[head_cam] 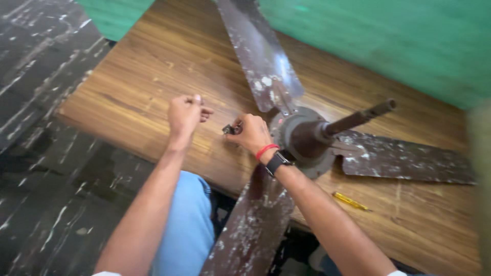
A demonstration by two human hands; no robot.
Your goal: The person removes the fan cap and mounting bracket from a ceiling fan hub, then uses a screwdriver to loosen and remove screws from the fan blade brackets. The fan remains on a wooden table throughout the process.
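Nut-like dark part (228, 130), too small and blurred to identify with certainty, is pinched between the fingertips of the right hand (251, 134) just above the table (153, 76), beside the fan hub (302, 140). The right fingers are curled tight around it, the wrist, with its red band (266, 150) and black watch (277, 162), resting against the hub's edge, probably for steadiness. The left hand (185, 113) hovers nearby, fingers drawn together in a loose fist with the tips pressed closed; whether it holds anything cannot be told. Ceiling fan (307, 138) lies flat on the table, rod (358, 118) pointing up and to the right, so the hub faces the person. Three brown, paint-flecked blades (263, 56) spread outward, one overhanging the table edge toward the person's knees. A yellow screwdriver (350, 201) lies on the table to the right, well apart from both hands. Behind the table stands a green wall (409, 41).
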